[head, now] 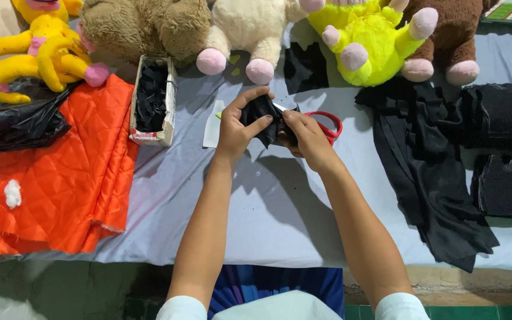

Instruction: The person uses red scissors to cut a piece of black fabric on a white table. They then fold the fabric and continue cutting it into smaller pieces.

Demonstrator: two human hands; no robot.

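The left hand (236, 125) is pinching a small black fabric piece (263, 114) while the right hand (304, 133) is working red-handled scissors (326, 124) — both grips closed tight; the floppy cloth risks bunching, and fingertips are sitting near the blades.

Cloth, plush and a bit of plastic under my hands

My left hand (236, 123) pinches a matt black fabric scrap (262, 115), soft and limp; my right hand (306, 135) grips scissors (327, 125) with glossy red plastic handles. The table cover (280, 207) is smooth grey cloth. The orange quilted fabric (60, 178) has a satin sheen, the black plastic bag (19, 124) shines, the plush toys (368, 41) look fuzzy, and the cardboard box (154, 101) is dull.
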